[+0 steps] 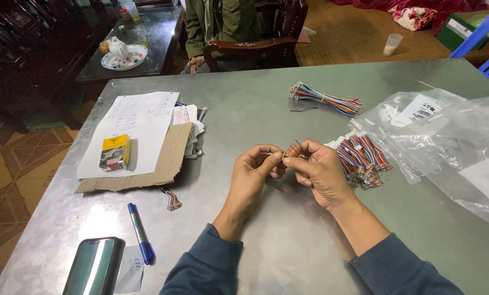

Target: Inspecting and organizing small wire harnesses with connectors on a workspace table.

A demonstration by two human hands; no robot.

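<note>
Landmark: the metal table [266, 109], grey and shiny, which fills most of the view.
Left hand [254, 172]: over the middle of the table, fingers curled, thumb and forefinger pinched on one end of a small bunch of wires [292, 151].
Right hand [319, 169]: just beside the left hand, touching it at the fingertips, fingers bent and pinching the other end of the same bunch.
Small bunch of wires: orange and thin, held between both hands just above the middle of the table; its ends are too small to make out.
Pile of coloured wires [362, 157]: flat on the table, just right of the right hand.
Tied bundle of wires [326, 99]: towards the far side of the table, well apart from the hands.
Plastic bags [452, 147]: clear, crumpled, along the right side of the table.
Paper sheet [138, 123]: on the left part of the table, over a piece of cardboard [165, 164], with a small yellow box [115, 152] on it.
Blue pen [141, 234]: near the table's near left corner, beside a phone [93, 266].
Seated person [220, 24]: in a chair beyond the table's far edge.
</note>
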